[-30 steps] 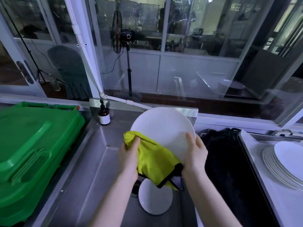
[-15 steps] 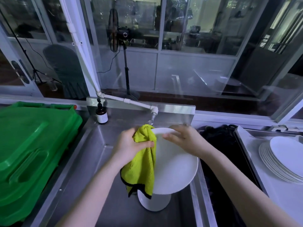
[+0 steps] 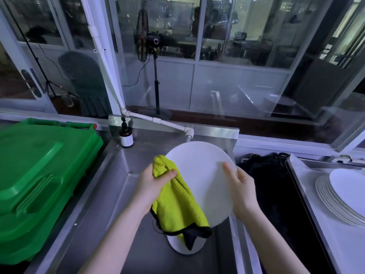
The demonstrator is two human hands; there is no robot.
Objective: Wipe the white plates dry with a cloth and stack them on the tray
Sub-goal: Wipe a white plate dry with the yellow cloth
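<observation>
I hold a white plate (image 3: pixel 205 175) tilted up over the steel sink (image 3: pixel 110 194). My right hand (image 3: pixel 240 191) grips its right rim, thumb across the face. My left hand (image 3: pixel 153 186) grips a yellow-green cloth (image 3: pixel 177 202) with a black edge and holds it against the plate's left side. Below them another white plate (image 3: pixel 178 247) lies in the sink bottom, partly hidden by the cloth. At the right, a stack of white plates (image 3: pixel 339 196) sits on the tray (image 3: pixel 324 224).
A green plastic bin lid (image 3: pixel 35 180) fills the left side. A brown pump bottle (image 3: pixel 126 134) stands at the sink's back corner under a white tap pipe (image 3: pixel 158 121). Dark fabric (image 3: pixel 276 194) lies between sink and tray.
The plate was turned over and is now tilted up facing me again. My right hand shifted from the top rim to the right rim. The cloth moved back onto the plate's face.
</observation>
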